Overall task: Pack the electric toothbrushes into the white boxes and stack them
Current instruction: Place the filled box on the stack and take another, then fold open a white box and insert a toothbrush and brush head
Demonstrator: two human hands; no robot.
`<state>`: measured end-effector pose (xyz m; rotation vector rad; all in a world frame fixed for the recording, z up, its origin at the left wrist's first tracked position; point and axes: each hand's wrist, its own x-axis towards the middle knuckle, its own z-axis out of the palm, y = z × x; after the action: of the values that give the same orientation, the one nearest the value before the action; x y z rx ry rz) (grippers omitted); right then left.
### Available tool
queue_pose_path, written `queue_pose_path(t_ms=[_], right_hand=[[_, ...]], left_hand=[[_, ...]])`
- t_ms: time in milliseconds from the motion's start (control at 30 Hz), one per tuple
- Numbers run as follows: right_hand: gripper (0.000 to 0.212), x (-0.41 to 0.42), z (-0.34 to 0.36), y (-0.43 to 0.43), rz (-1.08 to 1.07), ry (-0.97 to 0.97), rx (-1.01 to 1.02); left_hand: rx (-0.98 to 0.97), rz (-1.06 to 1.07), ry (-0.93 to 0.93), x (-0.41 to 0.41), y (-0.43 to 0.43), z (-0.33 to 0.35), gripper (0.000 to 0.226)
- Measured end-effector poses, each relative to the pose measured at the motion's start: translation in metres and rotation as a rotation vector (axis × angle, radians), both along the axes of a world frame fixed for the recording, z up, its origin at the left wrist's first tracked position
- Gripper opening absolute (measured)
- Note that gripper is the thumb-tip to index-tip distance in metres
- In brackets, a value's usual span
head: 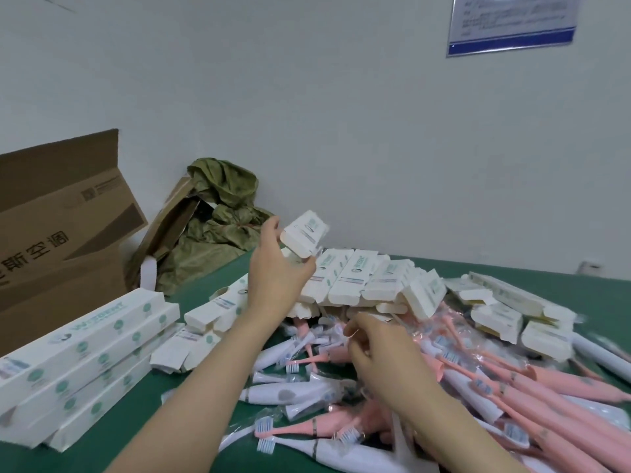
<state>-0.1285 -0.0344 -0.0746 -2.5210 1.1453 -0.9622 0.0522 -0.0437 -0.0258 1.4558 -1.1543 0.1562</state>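
My left hand (278,268) grips a white box (305,237) and holds it up above a row of empty white boxes (362,278) at the middle of the green table (205,291). My right hand (375,353) reaches into a heap of pink and white electric toothbrushes (512,387) in clear wrappers, its fingers pinching a wrapper edge at the heap's top. A stack of closed white boxes (78,363) lies at the left. More white boxes (505,312) sit at the right.
A large brown cardboard carton (58,227) stands at the left rear. An olive green bag (222,213) slumps against the wall behind the table. A blue-framed notice (512,22) hangs on the wall at the upper right.
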Motion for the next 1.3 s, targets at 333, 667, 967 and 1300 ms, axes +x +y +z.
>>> queue_pose_path(t_ms=[333, 667, 967, 1300], right_hand=[[0.038, 0.013, 0.09, 0.007, 0.405, -0.762, 0.225], [0.029, 0.013, 0.093, 0.008, 0.421, -0.965, 0.386], [0.026, -0.001, 0.09, 0.002, 0.398, -1.027, 0.378], [0.026, -0.006, 0.077, -0.008, 0.234, -0.881, 0.034]], left_hand=[[-0.393, -0.112, -0.382, -0.043, 0.061, 0.041, 0.043], [-0.118, -0.335, -0.309, -0.059, 0.046, 0.036, 0.044], [-0.1, -0.426, -0.239, -0.073, 0.031, 0.04, 0.027], [0.019, -0.377, -0.321, -0.053, 0.027, 0.038, 0.054]])
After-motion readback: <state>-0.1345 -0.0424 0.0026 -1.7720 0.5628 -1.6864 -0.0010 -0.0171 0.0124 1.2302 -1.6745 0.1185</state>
